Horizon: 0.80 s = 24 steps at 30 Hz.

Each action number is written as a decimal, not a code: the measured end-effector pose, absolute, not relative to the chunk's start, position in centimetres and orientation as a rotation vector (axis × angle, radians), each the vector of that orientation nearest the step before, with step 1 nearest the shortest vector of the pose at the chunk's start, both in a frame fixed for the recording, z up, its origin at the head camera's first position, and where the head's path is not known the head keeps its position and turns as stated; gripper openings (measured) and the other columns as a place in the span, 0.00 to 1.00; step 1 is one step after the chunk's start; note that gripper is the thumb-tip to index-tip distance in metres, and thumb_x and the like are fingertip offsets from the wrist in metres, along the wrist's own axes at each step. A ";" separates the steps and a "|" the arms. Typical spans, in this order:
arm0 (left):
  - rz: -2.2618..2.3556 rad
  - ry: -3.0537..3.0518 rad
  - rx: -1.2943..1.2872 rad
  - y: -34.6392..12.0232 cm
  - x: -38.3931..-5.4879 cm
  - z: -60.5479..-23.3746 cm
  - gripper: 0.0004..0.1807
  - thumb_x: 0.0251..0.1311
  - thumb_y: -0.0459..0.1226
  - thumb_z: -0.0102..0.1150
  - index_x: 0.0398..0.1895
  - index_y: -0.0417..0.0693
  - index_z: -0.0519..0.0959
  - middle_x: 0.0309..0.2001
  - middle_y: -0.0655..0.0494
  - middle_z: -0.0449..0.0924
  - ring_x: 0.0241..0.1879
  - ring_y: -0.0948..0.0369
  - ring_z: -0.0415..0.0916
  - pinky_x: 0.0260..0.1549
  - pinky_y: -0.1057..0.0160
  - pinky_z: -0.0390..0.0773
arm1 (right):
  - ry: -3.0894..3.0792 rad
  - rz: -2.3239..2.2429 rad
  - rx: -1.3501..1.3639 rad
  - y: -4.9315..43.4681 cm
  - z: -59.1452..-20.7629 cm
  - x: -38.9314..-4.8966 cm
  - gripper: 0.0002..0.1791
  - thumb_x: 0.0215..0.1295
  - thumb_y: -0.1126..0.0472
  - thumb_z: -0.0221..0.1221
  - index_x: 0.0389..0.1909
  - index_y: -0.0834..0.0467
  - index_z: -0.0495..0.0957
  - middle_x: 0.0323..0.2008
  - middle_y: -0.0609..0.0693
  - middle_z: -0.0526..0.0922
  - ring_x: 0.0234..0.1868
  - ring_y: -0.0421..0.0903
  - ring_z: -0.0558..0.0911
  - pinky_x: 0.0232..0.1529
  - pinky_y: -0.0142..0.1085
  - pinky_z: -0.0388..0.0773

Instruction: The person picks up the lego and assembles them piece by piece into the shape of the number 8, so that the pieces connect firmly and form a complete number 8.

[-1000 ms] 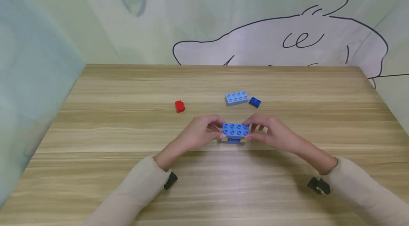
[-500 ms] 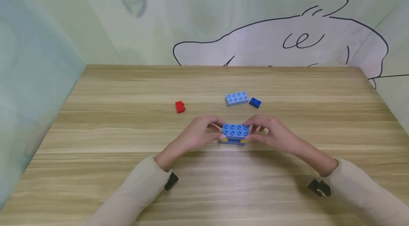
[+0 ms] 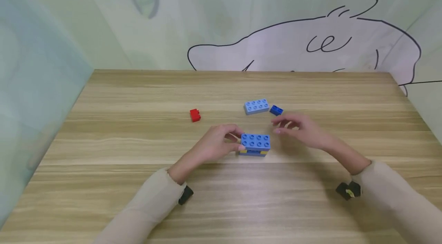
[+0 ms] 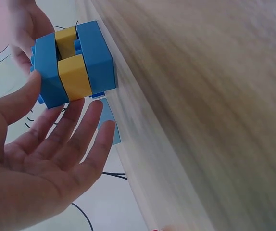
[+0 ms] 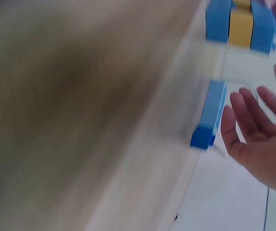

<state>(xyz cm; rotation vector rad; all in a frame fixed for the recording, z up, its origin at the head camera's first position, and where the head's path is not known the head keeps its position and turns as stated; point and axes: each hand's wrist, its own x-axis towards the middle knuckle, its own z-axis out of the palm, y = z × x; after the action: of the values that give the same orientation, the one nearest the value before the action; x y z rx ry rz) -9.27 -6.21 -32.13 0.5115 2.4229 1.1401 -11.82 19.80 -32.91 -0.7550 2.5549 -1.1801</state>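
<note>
Currently, your left hand (image 3: 218,145) pinches the left end of the blue-and-yellow stack of studded plastic bricks (image 3: 255,142), between both hands. Your right hand (image 3: 306,132) holds nothing, fingers loosely bent, just right of it. Caution: uneven pressure from your left hand could tilt the stack; a right-hand sweep could knock the small dark-blue plastic brick (image 3: 276,110) just beyond that hand.

Brick stack (image 3: 255,145) set upright on worktop (image 3: 138,132); two yellow blocks (image 4: 75,78) sandwiched between blue bricks (image 4: 99,60), eight studs (image 3: 259,137) exposed on top; pinched at nine-o'clock end.
</note>
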 end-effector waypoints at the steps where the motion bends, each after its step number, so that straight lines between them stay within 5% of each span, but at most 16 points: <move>1: 1.138 2.425 0.508 -6.2 -9.3 -32.1 0.18 0.53 0.35 0.64 0.48 0.43 0.76 0.46 0.54 0.78 0.46 0.58 0.75 0.45 0.63 0.75 | 2.585 -1.183 -0.712 20.1 -32.9 -12.3 0.14 0.60 0.65 0.59 0.46 0.66 0.76 0.41 0.56 0.80 0.40 0.48 0.75 0.43 0.43 0.75; 10: 1.136 2.422 0.500 -6.2 -9.3 -32.1 0.17 0.54 0.36 0.63 0.47 0.44 0.77 0.45 0.55 0.78 0.46 0.59 0.75 0.45 0.63 0.75 | 2.733 -1.057 -0.488 21.7 -33.6 -15.5 0.19 0.61 0.67 0.57 0.52 0.69 0.70 0.46 0.64 0.77 0.44 0.56 0.76 0.43 0.48 0.73; 24: 1.124 2.416 0.473 -6.2 -9.2 -32.0 0.18 0.54 0.36 0.63 0.49 0.45 0.76 0.46 0.55 0.78 0.46 0.59 0.75 0.45 0.63 0.75 | 2.691 -1.001 -0.530 20.8 -34.4 -16.1 0.22 0.58 0.70 0.58 0.54 0.68 0.69 0.42 0.63 0.77 0.43 0.56 0.76 0.45 0.48 0.73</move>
<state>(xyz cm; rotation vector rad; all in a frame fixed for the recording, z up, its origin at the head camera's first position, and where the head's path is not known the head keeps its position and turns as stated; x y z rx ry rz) -9.21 -6.25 -31.99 0.4734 2.4156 1.1244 -16.07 20.84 -34.42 -0.5297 2.6913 -1.0005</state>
